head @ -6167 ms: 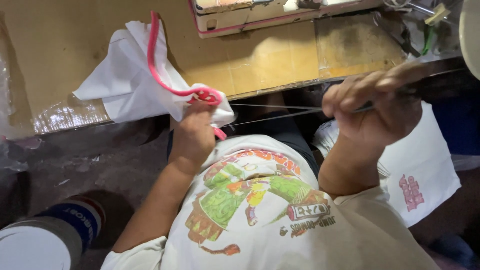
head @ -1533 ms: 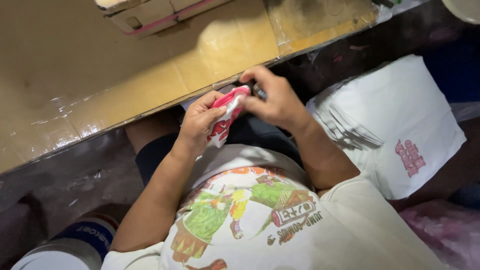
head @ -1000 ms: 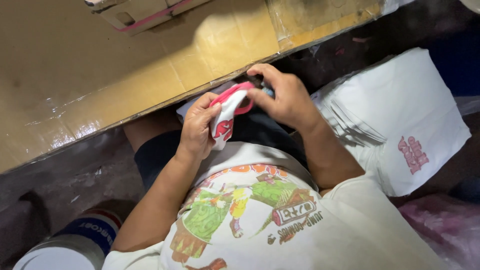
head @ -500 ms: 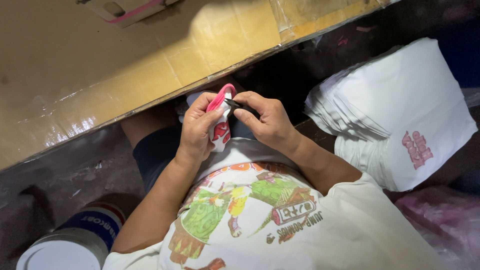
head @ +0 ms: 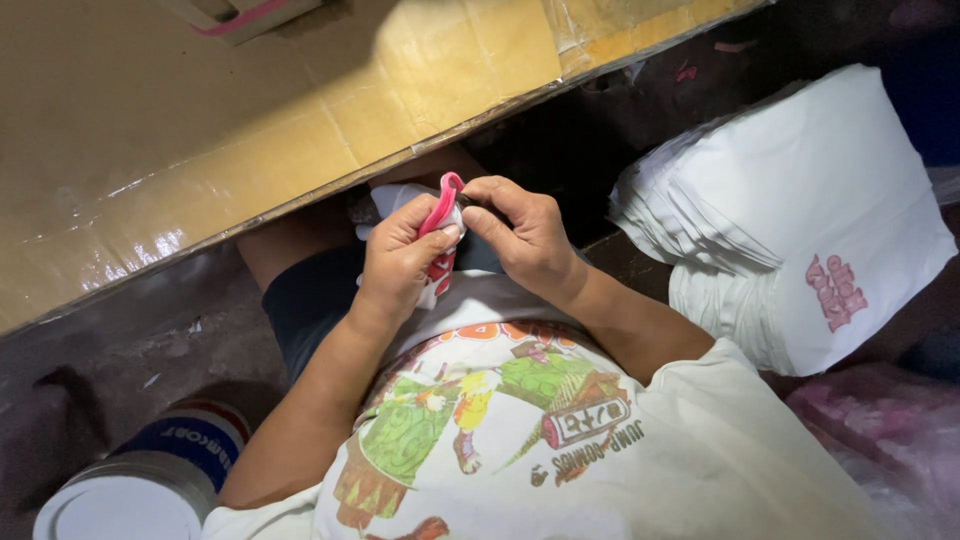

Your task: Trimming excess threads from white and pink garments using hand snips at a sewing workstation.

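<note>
Item in hand: a small white bag (head: 415, 205) with a pink strap (head: 440, 200) and red print, held over the lap, just below the near edge of the cardboard-covered table (head: 300, 130) and just in front of the printed T-shirt (head: 520, 430).

Left hand (head: 395, 265): fingers are curled shut round the folded bag body; the thumb is pressed against the strap. Right hand (head: 525, 225): fingertips are pinched together at the strap's upper end, touching the left thumb. Whether sth. thin (needle, thread) is held in that pinch cannot be told; it is too small to see.

Handling, judged from appearance:
- Wt.: very light; the bag is carried by fingertips alone.
- Stiffness: soft, limp sheet material; it crumples in the fist and is not expected to keep shape when released.
- Surface: matt, prob. non-slip; the strap looks smoother and may slide under a loose pinch.
- Fragility: not brittle; a tear at the strap joint is the likely weak pt.

Hold pts.: the body should be gathered in one fist close to the strap; the strap should be pinched near its root, not at the loop top.

Nearby: a stack of white bags (head: 800, 210) lies to the right, well apart; a white-and-blue tub (head: 150, 480) stands at lower left.
</note>
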